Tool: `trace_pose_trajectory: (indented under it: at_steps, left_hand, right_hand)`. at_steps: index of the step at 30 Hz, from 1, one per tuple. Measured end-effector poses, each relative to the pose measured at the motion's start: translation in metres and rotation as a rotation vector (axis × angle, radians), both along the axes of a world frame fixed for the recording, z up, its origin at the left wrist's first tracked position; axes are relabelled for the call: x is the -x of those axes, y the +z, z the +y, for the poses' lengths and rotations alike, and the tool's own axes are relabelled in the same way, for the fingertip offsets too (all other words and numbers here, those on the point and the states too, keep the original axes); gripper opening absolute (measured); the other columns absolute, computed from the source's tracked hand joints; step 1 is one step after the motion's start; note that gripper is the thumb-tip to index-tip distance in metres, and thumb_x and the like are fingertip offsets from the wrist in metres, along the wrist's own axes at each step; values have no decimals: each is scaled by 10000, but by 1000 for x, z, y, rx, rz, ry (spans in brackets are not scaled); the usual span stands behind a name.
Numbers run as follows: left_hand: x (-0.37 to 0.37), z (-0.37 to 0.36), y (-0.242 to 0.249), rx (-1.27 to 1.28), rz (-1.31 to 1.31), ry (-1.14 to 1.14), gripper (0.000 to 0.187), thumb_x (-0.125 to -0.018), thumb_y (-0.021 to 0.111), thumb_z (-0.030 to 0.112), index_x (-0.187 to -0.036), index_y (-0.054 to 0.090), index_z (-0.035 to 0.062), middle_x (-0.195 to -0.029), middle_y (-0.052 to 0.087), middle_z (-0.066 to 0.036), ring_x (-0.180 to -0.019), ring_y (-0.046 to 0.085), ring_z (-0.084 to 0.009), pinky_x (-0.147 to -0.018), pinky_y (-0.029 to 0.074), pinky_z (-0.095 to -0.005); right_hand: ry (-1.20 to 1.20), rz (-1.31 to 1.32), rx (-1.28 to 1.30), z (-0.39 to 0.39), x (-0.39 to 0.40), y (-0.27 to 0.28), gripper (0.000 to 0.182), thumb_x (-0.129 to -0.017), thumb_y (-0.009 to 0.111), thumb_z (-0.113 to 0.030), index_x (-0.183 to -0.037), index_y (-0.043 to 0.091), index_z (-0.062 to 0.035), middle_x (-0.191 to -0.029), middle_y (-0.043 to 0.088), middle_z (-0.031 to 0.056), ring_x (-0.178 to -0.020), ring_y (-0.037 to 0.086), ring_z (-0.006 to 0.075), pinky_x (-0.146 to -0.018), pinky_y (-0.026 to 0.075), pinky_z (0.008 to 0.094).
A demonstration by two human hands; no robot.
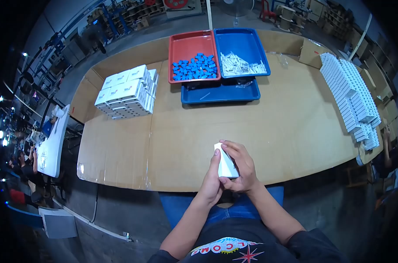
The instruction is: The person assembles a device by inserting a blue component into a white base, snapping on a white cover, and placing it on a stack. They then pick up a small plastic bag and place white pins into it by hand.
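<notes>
While clasped between the left hand (211, 179) and the right hand (243, 168), with fingers wrapped around both sides, points lengthwise away from the body, slanting slightly left toward the far end. Lies, as a white box (226, 164), over the near part of the desk (185, 131), well apart from the red tray (192, 44) and stacked boxes (124, 94).

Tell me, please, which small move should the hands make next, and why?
Perhaps turn the white item slightly to check its sides, since the left hand and right hand wrap it closely and hide much of it, so I cannot tell whether it is closed.
</notes>
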State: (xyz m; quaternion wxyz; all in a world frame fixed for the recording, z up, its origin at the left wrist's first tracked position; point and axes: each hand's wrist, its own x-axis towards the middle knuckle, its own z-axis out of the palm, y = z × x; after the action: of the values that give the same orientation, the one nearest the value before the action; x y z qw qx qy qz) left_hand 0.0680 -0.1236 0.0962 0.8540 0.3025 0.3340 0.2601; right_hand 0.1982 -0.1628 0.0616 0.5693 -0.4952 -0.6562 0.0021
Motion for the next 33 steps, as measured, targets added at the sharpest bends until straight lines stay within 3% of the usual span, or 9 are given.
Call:
trace_pose_trajectory:
  at_steps: [3, 13, 19, 22, 25, 33]
  left_hand:
    - [3, 2, -5, 12, -30, -3, 549, -1100, 448, 554, -1415, 540, 114, -1273, 646, -66, -1162, 653, -180, -967, 550, -338]
    - [13, 2, 4, -33, -37, -39, 629, -1101, 434, 558, -1522, 460, 91, -1354, 617, -78, -1200, 652, -187, -965, 548, -311]
    - [14, -2, 7, -37, -49, 15, 604, -1100, 438, 567, -1492, 479, 108, -1271, 655, -62, -1119, 679, -162, -888, 571, -298]
    - [18, -2, 6, -41, -32, -18, 609, -1110, 397, 587, -1408, 520, 71, -1127, 653, -47, -966, 665, -111, -750, 546, -257]
    - [15, -5, 17, -55, -33, 23, 602, -1108, 397, 596, -1363, 537, 68, -1069, 656, -36, -923, 659, -98, -729, 539, -248]
    - [21, -6, 11, -77, -60, 6, 647, -1108, 390, 599, -1419, 502, 43, -1175, 647, -86, -1026, 673, -144, -811, 564, -288]
  right_hand:
    - [-25, 26, -45, 2, 4, -2, 734, -844, 775, -484, -1311, 617, 59, -1311, 642, 289, -1149, 656, 453, -983, 536, 512]
    - [-31, -27, -138, 5, 13, -1, 768, -895, 745, -550, -1322, 646, 81, -1344, 624, 321, -1167, 648, 462, -1034, 520, 537]
    - [-17, -44, -112, 2, 19, -5, 796, -929, 695, -588, -1337, 639, 93, -1365, 609, 329, -1198, 634, 479, -1051, 506, 548]
    - [-18, -61, -100, 1, 20, -4, 805, -948, 660, -601, -1351, 634, 95, -1372, 604, 330, -1211, 630, 484, -1039, 513, 536]
    - [-12, -50, -101, 1, 21, -5, 808, -961, 635, -610, -1362, 631, 91, -1374, 603, 332, -1217, 628, 488, -1021, 522, 517]
    - [17, -32, -95, 0, 24, -2, 793, -979, 623, -602, -1362, 630, 93, -1369, 603, 335, -1209, 631, 481, -1004, 531, 499]
